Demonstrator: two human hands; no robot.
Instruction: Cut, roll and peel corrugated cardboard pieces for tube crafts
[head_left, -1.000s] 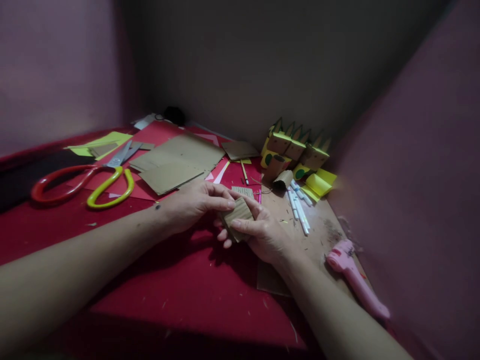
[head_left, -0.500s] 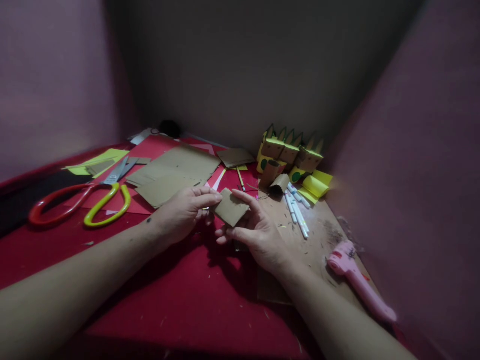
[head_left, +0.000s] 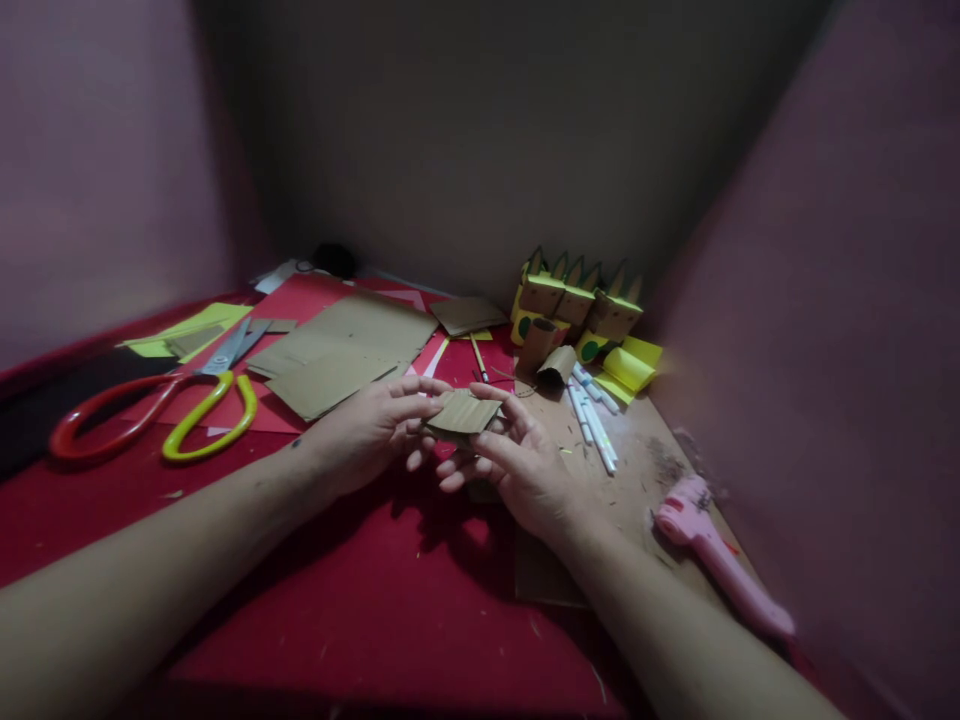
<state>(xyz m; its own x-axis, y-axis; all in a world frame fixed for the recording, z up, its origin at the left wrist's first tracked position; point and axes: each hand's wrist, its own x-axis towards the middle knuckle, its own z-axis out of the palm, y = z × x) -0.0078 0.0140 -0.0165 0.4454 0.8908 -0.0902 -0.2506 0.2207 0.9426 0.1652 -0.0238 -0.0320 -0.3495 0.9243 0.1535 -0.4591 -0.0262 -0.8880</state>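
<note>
A small brown corrugated cardboard piece (head_left: pixel 463 411) is held nearly flat above the red table covering (head_left: pixel 360 560). My left hand (head_left: pixel 371 432) grips its left edge with fingers and thumb. My right hand (head_left: pixel 517 465) holds its right side, fingers spread around and under it. Both hands meet at the middle of the table.
Big scissors with red and yellow handles (head_left: pixel 150 410) lie at the left. Cardboard sheets (head_left: pixel 341 345) lie behind the hands. Yellow-and-brown paper figures (head_left: pixel 577 305), cardboard rolls (head_left: pixel 547 355) and white markers (head_left: pixel 592 410) sit at the back right. A pink glue gun (head_left: pixel 720 565) lies at the right.
The cardboard piece was turned between both hands, from tilted upright to lying nearly flat. The right hand's fingers opened out around it.
</note>
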